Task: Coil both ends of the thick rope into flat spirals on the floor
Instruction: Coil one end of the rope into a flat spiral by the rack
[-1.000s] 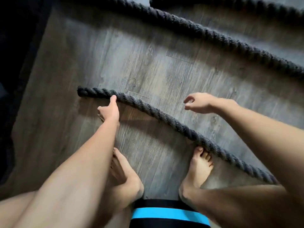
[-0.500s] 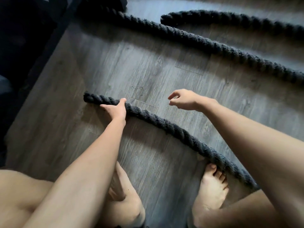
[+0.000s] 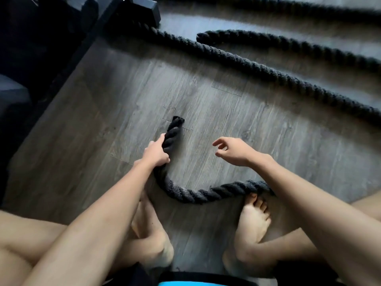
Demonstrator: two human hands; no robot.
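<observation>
A thick black twisted rope (image 3: 198, 194) lies on the grey wood floor, bent into a U in front of my bare feet. Its near end (image 3: 177, 120) points away from me. My left hand (image 3: 157, 151) grips the rope just below that end. My right hand (image 3: 235, 150) hovers above the floor to the right, fingers loosely spread, holding nothing. The rope passes under my right forearm. Farther off, a long stretch (image 3: 268, 68) runs diagonally, and the other end (image 3: 203, 36) lies beyond it.
Dark furniture or equipment (image 3: 51, 38) fills the upper left corner, with a black block (image 3: 142, 13) where the rope runs in. My two bare feet (image 3: 252, 219) stand just behind the rope's bend. Bare floor (image 3: 247, 120) lies between the near bend and the far stretch.
My left hand has taken hold of the near rope end and swung it round from pointing left to pointing away, bending the rope into a U. My right hand stayed hovering.
</observation>
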